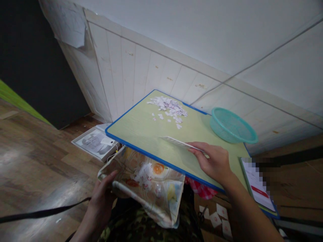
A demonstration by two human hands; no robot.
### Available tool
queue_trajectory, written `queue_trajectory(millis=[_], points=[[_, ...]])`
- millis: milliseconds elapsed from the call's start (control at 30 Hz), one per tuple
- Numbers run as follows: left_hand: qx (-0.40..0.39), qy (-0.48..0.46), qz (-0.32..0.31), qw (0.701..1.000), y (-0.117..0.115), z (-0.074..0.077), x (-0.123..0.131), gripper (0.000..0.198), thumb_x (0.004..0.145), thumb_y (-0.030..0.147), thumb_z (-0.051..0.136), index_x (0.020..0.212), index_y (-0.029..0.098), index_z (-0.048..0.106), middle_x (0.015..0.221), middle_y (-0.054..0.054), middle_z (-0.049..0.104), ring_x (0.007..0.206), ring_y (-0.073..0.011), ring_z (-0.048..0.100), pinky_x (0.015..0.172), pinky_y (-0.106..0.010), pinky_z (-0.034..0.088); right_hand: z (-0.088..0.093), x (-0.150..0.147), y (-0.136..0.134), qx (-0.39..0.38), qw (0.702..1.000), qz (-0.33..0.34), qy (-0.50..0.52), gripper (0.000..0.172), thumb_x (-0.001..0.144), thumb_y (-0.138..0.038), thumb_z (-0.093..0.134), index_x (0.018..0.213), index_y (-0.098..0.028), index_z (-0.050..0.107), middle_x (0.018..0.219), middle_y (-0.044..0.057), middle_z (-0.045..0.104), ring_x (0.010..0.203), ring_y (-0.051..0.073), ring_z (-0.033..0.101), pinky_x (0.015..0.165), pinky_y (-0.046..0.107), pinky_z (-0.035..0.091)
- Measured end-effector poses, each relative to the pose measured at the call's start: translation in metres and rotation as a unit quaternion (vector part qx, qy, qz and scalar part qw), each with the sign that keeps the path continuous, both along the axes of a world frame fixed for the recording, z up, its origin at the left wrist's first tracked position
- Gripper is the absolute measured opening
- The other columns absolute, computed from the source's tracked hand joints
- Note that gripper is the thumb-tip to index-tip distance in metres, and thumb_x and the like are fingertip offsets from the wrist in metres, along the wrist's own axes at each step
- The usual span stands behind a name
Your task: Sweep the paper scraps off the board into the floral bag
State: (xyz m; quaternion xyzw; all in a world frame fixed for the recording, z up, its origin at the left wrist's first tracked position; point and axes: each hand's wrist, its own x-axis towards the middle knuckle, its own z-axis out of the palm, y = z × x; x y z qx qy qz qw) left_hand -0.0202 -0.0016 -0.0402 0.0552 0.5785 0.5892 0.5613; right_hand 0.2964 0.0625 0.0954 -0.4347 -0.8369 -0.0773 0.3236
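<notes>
My right hand (214, 159) pinches the end of a thin white card (176, 142) between thumb and fingers, low over the pale green tabletop (141, 134) with its blue edge. A heap of small white paper pieces (170, 107) lies on the far part of the table, with a few strays in front. Below the near edge, my left hand (102, 193) is closed on the left rim of a fruit-patterned tray (171, 215). White paper scraps (144, 175) lie inside the tray, which rests over my lap and is partly under the tabletop.
A turquoise plastic basket (232, 126) stands at the table's right rear, near the white panelled wall (151, 64). A tablet or phone (257, 185) lies at the right end. On the floor are an open white box (94, 143), scissors (201, 215) and several white cards (215, 219).
</notes>
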Motion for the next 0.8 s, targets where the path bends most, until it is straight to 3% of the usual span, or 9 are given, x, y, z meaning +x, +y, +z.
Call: queue_trajectory(millis=[100, 500, 633, 800], points=[[0.003, -0.001, -0.012, 1.000, 0.000, -0.002, -0.001, 0.045, 0.061, 0.042, 0.090, 0.098, 0.020, 0.076, 0.093, -0.005, 0.078, 0.078, -0.0271, 0.072, 0.055, -0.034, 0.058, 0.006, -0.003, -0.015, -0.008, 1.000, 0.023, 0.000, 0.019, 0.100, -0.022, 0.063, 0.109, -0.031, 0.078, 0.098, 0.000, 0.085, 0.079, 0.020, 0.083, 0.067, 0.028, 0.064], [-0.013, 0.016, -0.004, 1.000, 0.002, 0.018, 0.002, 0.037, 0.057, 0.036, 0.087, 0.088, 0.022, 0.073, 0.084, -0.002, 0.074, 0.070, -0.0226, 0.066, 0.048, -0.031, 0.054, 0.018, -0.003, -0.038, -0.028, 0.999, 0.035, 0.008, 0.024, 0.097, -0.014, 0.065, 0.109, -0.032, 0.075, 0.097, -0.001, 0.085, 0.078, 0.019, 0.083, 0.069, 0.026, 0.066], [-0.012, 0.010, -0.003, 1.000, 0.002, 0.015, 0.001, 0.041, 0.056, 0.035, 0.087, 0.093, 0.022, 0.073, 0.081, -0.001, 0.074, 0.069, -0.0235, 0.067, 0.048, -0.031, 0.054, 0.024, -0.007, -0.048, -0.055, 0.997, 0.045, 0.001, 0.024, 0.099, -0.018, 0.062, 0.112, -0.034, 0.074, 0.099, -0.002, 0.085, 0.080, 0.020, 0.083, 0.069, 0.028, 0.067], [-0.014, 0.007, -0.004, 1.000, 0.002, 0.004, -0.002, 0.034, 0.058, 0.037, 0.087, 0.081, 0.020, 0.068, 0.063, 0.003, 0.062, 0.056, -0.0194, 0.060, 0.045, -0.030, 0.050, 0.021, -0.007, -0.039, -0.024, 1.000, 0.016, 0.010, 0.021, 0.099, -0.018, 0.063, 0.107, -0.033, 0.075, 0.094, -0.002, 0.085, 0.074, 0.020, 0.082, 0.066, 0.028, 0.066]])
